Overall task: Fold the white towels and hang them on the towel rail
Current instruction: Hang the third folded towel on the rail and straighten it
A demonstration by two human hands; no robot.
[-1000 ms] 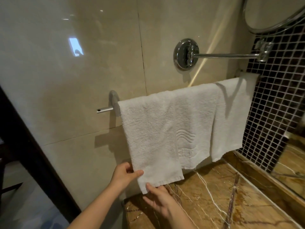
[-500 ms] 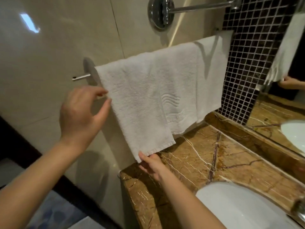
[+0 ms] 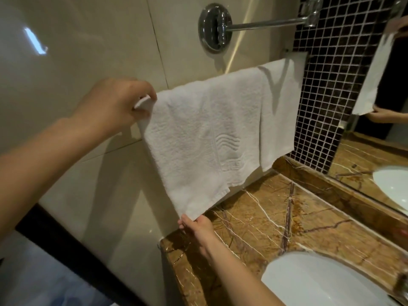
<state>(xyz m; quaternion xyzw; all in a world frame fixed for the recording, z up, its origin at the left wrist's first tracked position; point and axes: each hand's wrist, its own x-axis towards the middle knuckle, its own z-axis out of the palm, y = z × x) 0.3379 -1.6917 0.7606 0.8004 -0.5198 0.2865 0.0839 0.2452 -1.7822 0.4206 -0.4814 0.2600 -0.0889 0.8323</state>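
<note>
Front white towel hung over towel rail, rail itself hidden under cloth, overlapping second white towel draped further right. Left hand pinched front towel's upper left corner, grip clenched on cloth. Right hand grasped its lower left corner just above marble surface. White sink below right. Chrome wall arm above towels.

Nubby terry-cloth towel, glossy wall tile, polished veined marble counter.
</note>
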